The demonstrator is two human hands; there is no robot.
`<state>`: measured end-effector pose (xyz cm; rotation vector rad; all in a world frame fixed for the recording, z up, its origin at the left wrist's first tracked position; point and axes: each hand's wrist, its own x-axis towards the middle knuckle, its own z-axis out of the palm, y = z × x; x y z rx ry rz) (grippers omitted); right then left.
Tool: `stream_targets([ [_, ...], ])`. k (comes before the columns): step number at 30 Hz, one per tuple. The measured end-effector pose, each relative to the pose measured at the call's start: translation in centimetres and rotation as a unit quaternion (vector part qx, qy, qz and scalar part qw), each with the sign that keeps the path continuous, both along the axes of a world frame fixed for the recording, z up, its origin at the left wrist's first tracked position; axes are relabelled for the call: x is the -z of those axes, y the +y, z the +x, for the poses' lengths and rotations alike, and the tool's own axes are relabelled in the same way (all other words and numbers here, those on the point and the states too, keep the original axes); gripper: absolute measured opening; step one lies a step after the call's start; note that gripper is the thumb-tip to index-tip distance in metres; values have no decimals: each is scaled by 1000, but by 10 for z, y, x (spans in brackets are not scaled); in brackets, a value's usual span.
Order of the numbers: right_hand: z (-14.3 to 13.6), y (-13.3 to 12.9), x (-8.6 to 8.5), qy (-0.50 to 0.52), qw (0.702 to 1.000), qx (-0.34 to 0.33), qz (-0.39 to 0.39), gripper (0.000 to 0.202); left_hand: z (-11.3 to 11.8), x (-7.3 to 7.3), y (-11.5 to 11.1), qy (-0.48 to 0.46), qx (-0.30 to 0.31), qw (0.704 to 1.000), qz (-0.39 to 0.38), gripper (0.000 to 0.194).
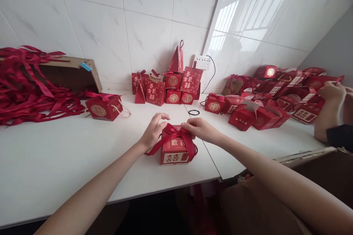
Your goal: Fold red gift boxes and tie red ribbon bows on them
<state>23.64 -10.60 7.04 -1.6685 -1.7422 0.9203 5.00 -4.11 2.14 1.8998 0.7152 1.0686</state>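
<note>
A red gift box (174, 157) with gold and white lettering stands upright near the front of the white table. A dark red ribbon (171, 134) is tied in a bow over its top, with tails hanging down the front. My right hand (202, 129) pinches the right side of the bow between thumb and fingers. At the left side of the bow is my left hand (154, 132), its index finger curved and apart from the thumb. The thumb lies close to the ribbon; whether it touches cannot be made out. Twisted cord handles show at the box's right side.
Loose red ribbons (35, 91) spill from a cardboard box (95, 77) at left, beside another bowed gift box (103, 108). Several boxes (173, 97) are stacked by the wall. A black ring (193, 112) lies nearby. At right, another person's hand (332, 95) is by piled boxes (268, 117).
</note>
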Motion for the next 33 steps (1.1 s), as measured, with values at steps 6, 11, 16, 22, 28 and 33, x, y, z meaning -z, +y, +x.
stream_targets([
  [6,6,-10,-2,-1,999,-31,-11,48,-6,-16,-10,131,-52,989,48,23],
  [11,7,-12,-9,0,999,-35,-11,44,-7,-21,-15,140,-63,988,0,33],
  [16,8,-15,-11,-21,999,-36,-34,40,-5,-20,-24,165,-75,983,-9,37],
  [22,6,-20,-18,-62,994,-38,-86,42,-1,-15,-29,151,-122,981,-17,35],
  [28,6,-21,-21,-110,988,-59,-91,43,0,-13,-29,146,-126,981,-23,35],
  [33,6,-21,-22,-130,984,-66,-104,44,-1,-9,-28,136,-123,983,-27,35],
])
